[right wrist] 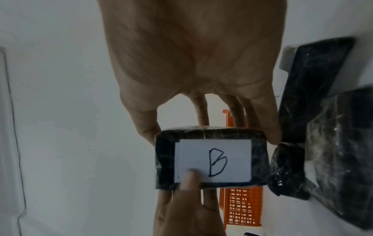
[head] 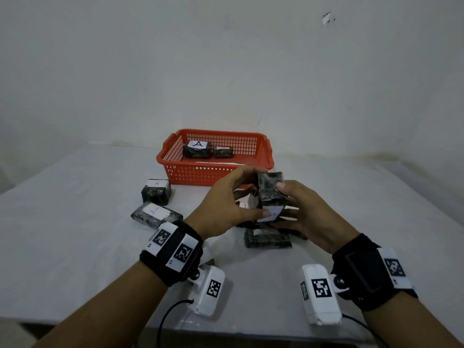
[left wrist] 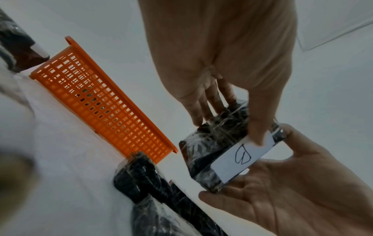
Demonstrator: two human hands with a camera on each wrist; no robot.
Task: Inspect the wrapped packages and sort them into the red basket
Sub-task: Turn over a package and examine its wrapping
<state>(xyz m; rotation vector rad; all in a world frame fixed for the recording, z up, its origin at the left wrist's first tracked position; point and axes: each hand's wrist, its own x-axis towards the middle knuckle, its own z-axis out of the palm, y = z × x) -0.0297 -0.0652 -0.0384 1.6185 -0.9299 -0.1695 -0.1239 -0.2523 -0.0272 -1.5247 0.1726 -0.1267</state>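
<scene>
both hands pinch B-labelled package (head: 271, 194) centre frame, left hand (head: 226, 202) thumb on label, right hand (head: 308, 217) fingers round its sides | A-labelled packages (head: 156, 192) left | red basket (head: 216, 169) behind, holds A-labelled | risk: B missorted in with A; slick wrap slips

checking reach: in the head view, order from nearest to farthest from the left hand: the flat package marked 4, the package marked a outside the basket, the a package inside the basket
From the left hand:
1. Package marked 4, on the table just left of the wrist.
2. Package marked A, farther left, beside the red basket.
3. A package in the basket, beyond.
</scene>
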